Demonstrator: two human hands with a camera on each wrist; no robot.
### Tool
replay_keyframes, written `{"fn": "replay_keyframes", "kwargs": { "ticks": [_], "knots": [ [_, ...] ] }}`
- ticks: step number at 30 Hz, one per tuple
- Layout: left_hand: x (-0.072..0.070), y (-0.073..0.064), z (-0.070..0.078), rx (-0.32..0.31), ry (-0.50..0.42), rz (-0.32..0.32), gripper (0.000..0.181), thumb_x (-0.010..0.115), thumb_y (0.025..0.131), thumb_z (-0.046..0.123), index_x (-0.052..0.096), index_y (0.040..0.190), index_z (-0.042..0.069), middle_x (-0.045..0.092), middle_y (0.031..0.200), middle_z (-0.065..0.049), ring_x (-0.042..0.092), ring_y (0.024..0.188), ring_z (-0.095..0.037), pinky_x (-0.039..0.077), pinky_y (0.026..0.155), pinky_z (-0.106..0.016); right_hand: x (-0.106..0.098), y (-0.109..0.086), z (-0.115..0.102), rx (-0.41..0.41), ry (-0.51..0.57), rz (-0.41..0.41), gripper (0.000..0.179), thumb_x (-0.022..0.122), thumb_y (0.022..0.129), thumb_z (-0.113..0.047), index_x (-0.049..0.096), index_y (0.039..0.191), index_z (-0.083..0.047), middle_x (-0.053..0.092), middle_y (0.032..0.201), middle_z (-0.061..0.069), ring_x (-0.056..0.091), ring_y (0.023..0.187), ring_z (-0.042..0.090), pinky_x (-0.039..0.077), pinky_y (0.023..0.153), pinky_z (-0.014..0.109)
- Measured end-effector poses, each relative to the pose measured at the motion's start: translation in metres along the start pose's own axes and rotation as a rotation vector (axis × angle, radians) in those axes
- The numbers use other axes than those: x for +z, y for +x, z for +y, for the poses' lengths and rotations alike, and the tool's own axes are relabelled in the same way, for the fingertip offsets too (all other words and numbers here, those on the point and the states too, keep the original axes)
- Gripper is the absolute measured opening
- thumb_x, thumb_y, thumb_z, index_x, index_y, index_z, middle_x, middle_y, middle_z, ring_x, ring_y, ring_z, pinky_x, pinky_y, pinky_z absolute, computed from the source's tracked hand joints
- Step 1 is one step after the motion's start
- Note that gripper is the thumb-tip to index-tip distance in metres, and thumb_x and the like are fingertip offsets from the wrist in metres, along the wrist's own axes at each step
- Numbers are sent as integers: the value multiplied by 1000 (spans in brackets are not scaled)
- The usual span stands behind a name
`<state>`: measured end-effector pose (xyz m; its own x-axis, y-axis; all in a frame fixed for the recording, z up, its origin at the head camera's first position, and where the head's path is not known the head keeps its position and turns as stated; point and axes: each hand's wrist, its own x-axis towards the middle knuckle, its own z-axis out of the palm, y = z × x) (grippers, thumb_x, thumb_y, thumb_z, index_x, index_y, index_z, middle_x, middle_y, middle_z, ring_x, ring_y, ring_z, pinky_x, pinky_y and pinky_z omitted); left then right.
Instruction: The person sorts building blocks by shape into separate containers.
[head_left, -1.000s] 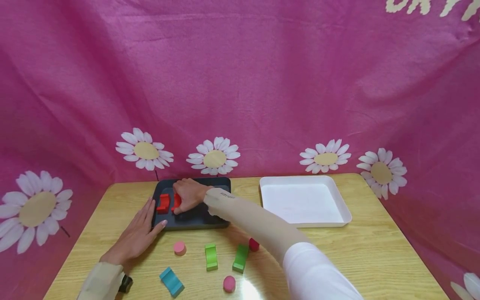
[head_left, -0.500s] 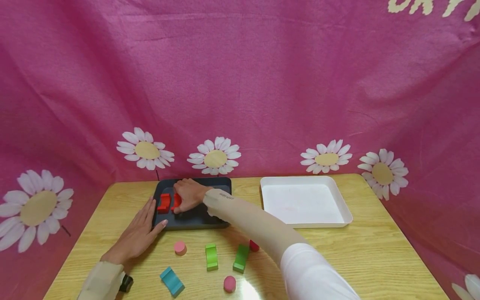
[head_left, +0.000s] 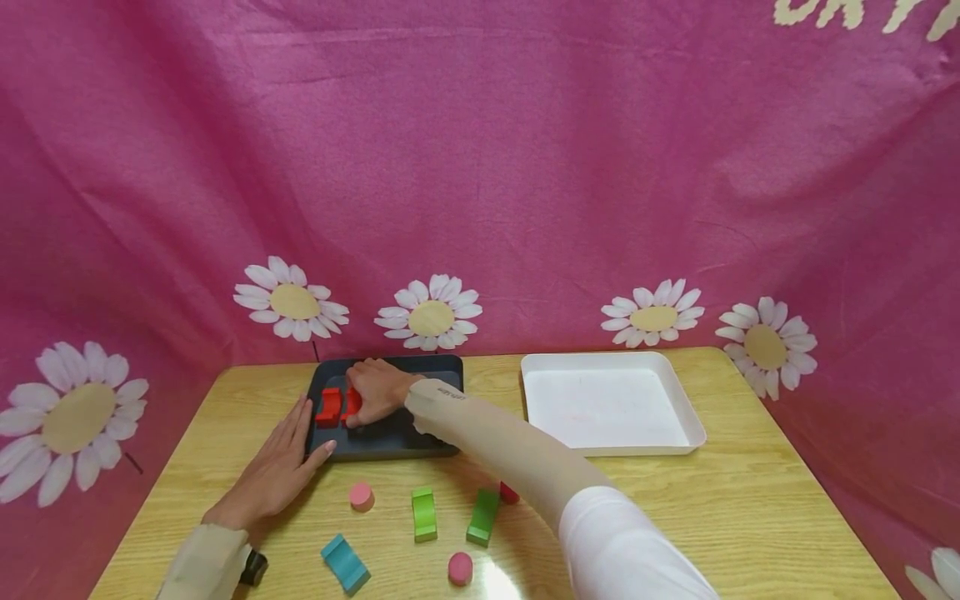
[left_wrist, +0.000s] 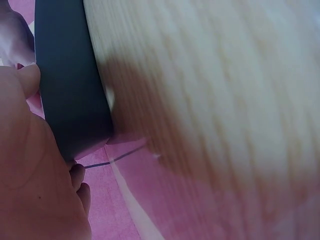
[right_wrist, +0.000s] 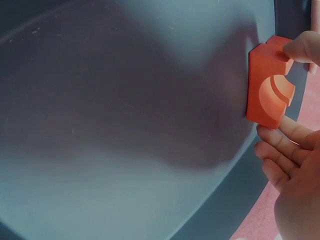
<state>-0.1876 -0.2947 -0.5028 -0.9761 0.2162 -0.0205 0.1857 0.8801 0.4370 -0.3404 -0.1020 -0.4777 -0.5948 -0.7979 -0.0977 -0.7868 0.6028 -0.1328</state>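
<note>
In the dark tray (head_left: 416, 437), my right hand (head_left: 378, 387) pinches a red block with a curved notch (right_wrist: 265, 82) between thumb and fingers. The block stands on the tray's floor, its far part covered by the hand in the head view. Just left of it stands a second red block (head_left: 327, 408), also notched, with only a narrow gap between the two. My left hand (head_left: 273, 471) rests against the tray's left side, fingers straight along the wall and thumb at the near left corner. The left wrist view shows that hand beside the dark tray wall (left_wrist: 70, 75).
A white tray (head_left: 607, 408) stands at the right. Nearer on the wooden table lie a pink disc (head_left: 361, 497), a blue block (head_left: 345, 564), two green blocks (head_left: 423, 514), a darker pink disc (head_left: 460, 568) and a red piece (head_left: 508, 492) partly behind the right forearm.
My right hand has shifted the pinched red block slightly left, nearer to the other red block. The left hand stays against the tray.
</note>
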Motion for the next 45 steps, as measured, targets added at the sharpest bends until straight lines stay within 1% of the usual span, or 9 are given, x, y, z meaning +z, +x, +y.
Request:
{"fn": "replay_keyframes", "kwargs": {
  "ticks": [7,10,14,19,24,30,35,40,45],
  "knots": [
    [2,0,0,-18,-2,-11,98,52,110,56,1,170,-2,-1,178,-25,9,161,-51,14,127,-71,-4,-8,0,1,-3,34,61,75,90,-59,60,125,-12,58,108,-4,52,100,12,43,85,20],
    [2,-1,0,-20,-3,-11,99,52,109,57,1,170,-2,0,178,-25,9,161,-51,14,127,-71,-6,-13,-1,-2,11,68,66,74,90,-61,59,130,-11,59,113,-3,52,104,12,44,89,19],
    [1,0,1,-24,-5,-15,99,52,109,57,1,170,-2,0,178,-26,9,161,-52,13,127,-71,-12,-25,-3,-20,24,115,71,71,94,-60,58,139,-7,60,124,1,53,110,13,45,98,21],
    [2,1,0,-28,-3,-20,100,51,109,59,1,170,-3,0,178,-26,9,160,-52,13,127,-72,-16,-42,-3,-47,-1,165,69,69,96,-58,59,139,-5,60,125,3,54,110,15,46,102,24],
    [3,2,-2,-31,-6,-14,101,51,109,60,1,170,-3,0,178,-26,9,160,-53,14,126,-73,-20,-57,-4,-46,-25,168,66,69,98,-56,57,140,-6,59,128,3,54,111,15,45,105,25],
    [3,1,0,-25,-19,-13,100,51,109,58,1,170,-3,1,177,-27,9,160,-53,13,126,-73,-25,-79,-6,-50,13,158,65,71,98,-50,56,143,-5,61,129,5,55,113,16,45,109,27],
    [3,0,2,-19,-25,-14,99,51,110,58,1,170,-3,0,177,-27,9,160,-53,13,126,-73,-25,-97,-6,-52,46,173,63,70,99,-49,56,142,-5,60,127,4,53,110,15,46,106,26],
    [1,-1,2,-15,-37,-12,99,52,110,56,0,170,-3,-1,178,-26,8,160,-52,13,127,-72,-27,-114,-7,-71,72,199,60,70,100,-46,58,140,-3,62,129,8,55,110,16,48,104,30],
    [1,-1,1,-19,-36,-15,98,51,110,56,-1,170,-2,-1,177,-27,7,161,-53,12,127,-72,-27,-129,-8,-86,54,213,61,70,99,-48,60,138,-3,62,130,7,57,113,17,49,105,30]
  ]
}}
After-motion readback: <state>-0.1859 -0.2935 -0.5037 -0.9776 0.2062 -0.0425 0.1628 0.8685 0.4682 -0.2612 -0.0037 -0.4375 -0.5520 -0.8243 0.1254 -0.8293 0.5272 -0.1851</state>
